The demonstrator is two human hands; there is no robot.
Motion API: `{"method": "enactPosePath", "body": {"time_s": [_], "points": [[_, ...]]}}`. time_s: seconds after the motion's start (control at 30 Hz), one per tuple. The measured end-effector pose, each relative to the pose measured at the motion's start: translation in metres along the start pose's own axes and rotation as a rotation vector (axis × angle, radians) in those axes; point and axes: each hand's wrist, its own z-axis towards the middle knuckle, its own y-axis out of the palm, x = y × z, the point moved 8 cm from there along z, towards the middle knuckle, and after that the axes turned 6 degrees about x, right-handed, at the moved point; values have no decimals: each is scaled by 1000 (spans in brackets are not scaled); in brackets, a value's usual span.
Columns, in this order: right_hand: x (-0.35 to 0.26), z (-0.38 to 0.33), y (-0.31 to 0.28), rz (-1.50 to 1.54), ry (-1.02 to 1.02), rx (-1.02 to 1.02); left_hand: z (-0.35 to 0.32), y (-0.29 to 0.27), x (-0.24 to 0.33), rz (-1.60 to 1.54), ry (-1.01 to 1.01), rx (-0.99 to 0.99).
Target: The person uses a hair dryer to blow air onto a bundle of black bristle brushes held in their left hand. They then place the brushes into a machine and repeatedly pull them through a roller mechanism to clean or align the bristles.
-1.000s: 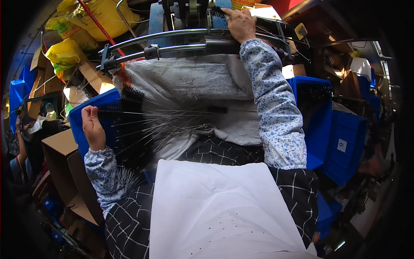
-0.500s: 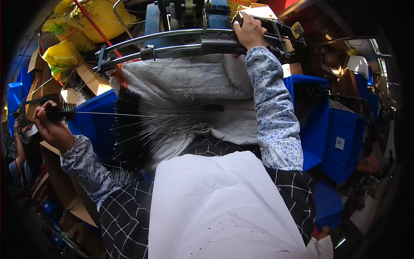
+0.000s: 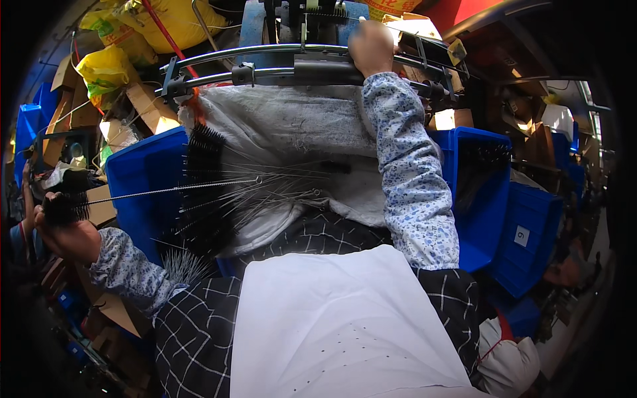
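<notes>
Out at the far left, my left hand (image 3: 70, 237) is closed on the black bristle head of a wire brush (image 3: 65, 207). The brush's twisted-wire stem runs rightward and ends in a small loop over my lap. Below that stem lies a bundle of similar brushes (image 3: 206, 189), black bristles to the left and thin wires fanned to the right, on a white cloth (image 3: 292, 119). My right hand (image 3: 371, 48) is at the right part of a machine (image 3: 325, 69) with metal rails; its fingers are smeared, so what they hold is unclear.
Blue bins stand on the left (image 3: 149, 172) and right (image 3: 483, 192). Yellow bags (image 3: 109, 73) and cardboard (image 3: 149, 106) crowd the back left. A person's arm (image 3: 28, 205) shows at the left rim; a pale sleeve (image 3: 507, 358) shows at lower right.
My left hand has moved outward and down with the brush, whose stem now slants. My right hand has shifted left along the machine. The view has shifted slightly.
</notes>
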Motion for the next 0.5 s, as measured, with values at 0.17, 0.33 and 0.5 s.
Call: {"method": "enactPosePath", "body": {"time_s": [0.17, 0.33, 0.5], "points": [[-20, 0, -3, -30, 34, -74, -6, 0, -6, -19, -84, -64], [-47, -1, 3, -39, 60, -99, -21, 17, -6, 265, 45, -18], [-70, -2, 11, -49, 49, -68, -41, 60, -12, 405, 35, -139]]}}
